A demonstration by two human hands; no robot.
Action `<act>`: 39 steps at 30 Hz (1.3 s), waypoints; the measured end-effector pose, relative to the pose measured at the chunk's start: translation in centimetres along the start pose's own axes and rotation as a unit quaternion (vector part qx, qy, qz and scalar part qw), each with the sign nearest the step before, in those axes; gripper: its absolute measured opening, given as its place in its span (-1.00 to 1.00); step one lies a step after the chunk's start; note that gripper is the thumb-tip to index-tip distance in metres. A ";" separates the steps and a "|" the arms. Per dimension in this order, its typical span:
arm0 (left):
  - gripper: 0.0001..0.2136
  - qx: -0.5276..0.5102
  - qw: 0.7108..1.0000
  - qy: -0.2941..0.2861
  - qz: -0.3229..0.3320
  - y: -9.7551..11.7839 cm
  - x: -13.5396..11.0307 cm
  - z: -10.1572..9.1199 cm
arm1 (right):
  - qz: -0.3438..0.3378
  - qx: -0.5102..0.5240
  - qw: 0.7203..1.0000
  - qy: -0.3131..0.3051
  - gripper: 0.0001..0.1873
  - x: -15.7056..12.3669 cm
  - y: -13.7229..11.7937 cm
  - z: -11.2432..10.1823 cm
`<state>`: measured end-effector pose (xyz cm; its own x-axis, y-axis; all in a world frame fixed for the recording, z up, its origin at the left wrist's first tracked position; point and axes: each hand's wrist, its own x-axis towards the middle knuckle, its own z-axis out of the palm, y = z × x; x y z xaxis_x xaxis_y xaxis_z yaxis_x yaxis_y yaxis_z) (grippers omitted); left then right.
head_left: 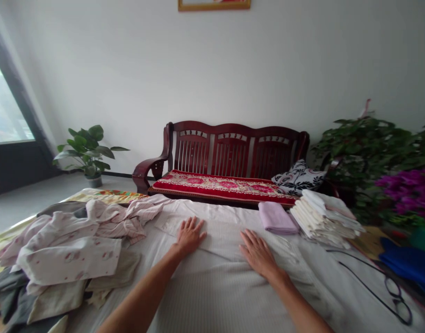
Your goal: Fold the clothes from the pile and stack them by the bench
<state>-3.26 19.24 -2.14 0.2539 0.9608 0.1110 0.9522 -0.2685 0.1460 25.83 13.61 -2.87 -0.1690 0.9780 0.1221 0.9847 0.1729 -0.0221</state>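
Ribbed pale cloth, one: spread out, near centre. Left hand: flat on it, fingers apart. Right hand: likewise. Clothes pile: left. Lilac folded cloth: right, beside white folded stack.

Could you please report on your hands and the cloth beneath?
Left hand, right hand: flat on pale cloth. Cloth spread, wrinkled. Folded lilac cloth nearby, untouched.

Clothes pile L, cloth mid, stack R, bench bhnd.
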 end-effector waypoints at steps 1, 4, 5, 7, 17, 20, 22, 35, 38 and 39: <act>-0.43 0.010 1.000 0.002 -0.014 -1.4 0.0 0.0 | 0.007 -0.010 1.000 0.009 -0.37 -0.2 0.8 0.4; -0.44 0.039 0.997 0.010 -0.072 -5.2 0.0 -0.5 | 0.027 -0.036 0.998 0.033 -0.38 -0.5 3.0 1.2; -0.45 0.047 0.995 0.013 -0.087 -6.2 0.0 -0.7 | 0.033 -0.042 0.998 0.040 -0.39 -0.6 3.6 1.3; -0.46 0.060 0.992 0.019 -0.111 -7.7 -0.2 -1.0 | 0.043 -0.051 0.997 0.050 -0.39 -0.7 4.4 1.5; -0.45 0.066 0.987 0.025 -0.147 -9.0 -0.6 -1.0 | 0.083 -0.057 0.994 0.050 -0.37 -1.0 4.4 1.0; -0.46 0.057 0.986 0.025 -0.153 -9.3 -0.8 -1.0 | 0.092 -0.051 0.993 0.046 -0.38 -1.1 5.0 0.8; -0.45 0.050 0.985 0.026 -0.165 -9.6 -1.0 -1.2 | 0.103 -0.048 0.993 0.037 -0.38 -1.4 5.8 0.6; -0.44 0.058 0.980 0.021 -0.189 -10.1 -1.1 -1.5 | 0.182 -0.076 0.977 0.082 -0.50 -3.5 8.1 -1.4; -0.45 0.060 0.980 0.018 -0.189 -10.2 -1.1 -1.4 | 0.217 -0.070 0.968 0.110 -0.51 -3.7 8.6 -1.4; -0.45 0.062 0.980 0.017 -0.189 -10.2 -1.1 -1.4 | 0.233 -0.065 0.963 0.117 -0.50 -3.7 8.9 -1.4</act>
<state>-13.47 20.81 -2.35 -0.1250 0.9865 0.1057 0.9909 0.1189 0.0627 35.26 11.33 -2.13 0.2925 0.8898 0.3502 0.9508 -0.3098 -0.0071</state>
